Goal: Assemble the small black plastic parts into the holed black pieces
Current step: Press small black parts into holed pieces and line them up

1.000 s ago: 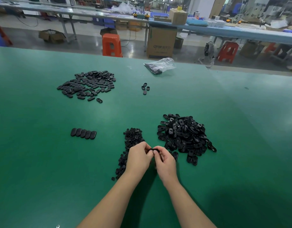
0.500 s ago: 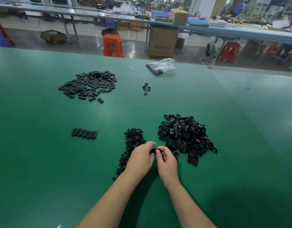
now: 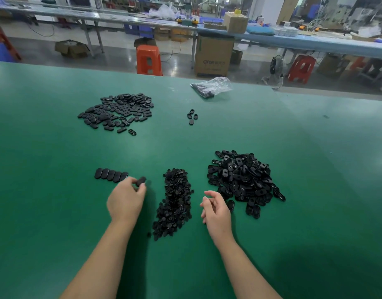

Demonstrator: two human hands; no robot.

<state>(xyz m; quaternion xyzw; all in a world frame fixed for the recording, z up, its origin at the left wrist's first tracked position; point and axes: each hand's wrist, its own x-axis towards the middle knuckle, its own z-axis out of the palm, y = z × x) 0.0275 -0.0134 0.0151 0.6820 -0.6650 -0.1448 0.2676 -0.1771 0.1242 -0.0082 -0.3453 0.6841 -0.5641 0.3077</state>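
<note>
My left hand [image 3: 126, 199] pinches a black oval piece [image 3: 140, 181] just right of a short row of black oval pieces [image 3: 110, 175] lying side by side. Between my hands sits a heap of small black plastic parts [image 3: 175, 201]. A larger heap of holed black pieces [image 3: 244, 180] lies to the right. My right hand [image 3: 216, 209] hovers with loosely curled fingers beside that heap's near left edge and holds nothing.
A spread-out pile of black oval pieces [image 3: 119, 111] lies far left on the green table [image 3: 56, 212]. Several loose pieces [image 3: 192, 116] sit mid-table, with a clear plastic bag [image 3: 211, 86] near the far edge. Stools, boxes and benches stand beyond.
My hands were together on one piece in front of the small parts. They have separated: the left carried the piece left toward the row, the right let go and drew right.
</note>
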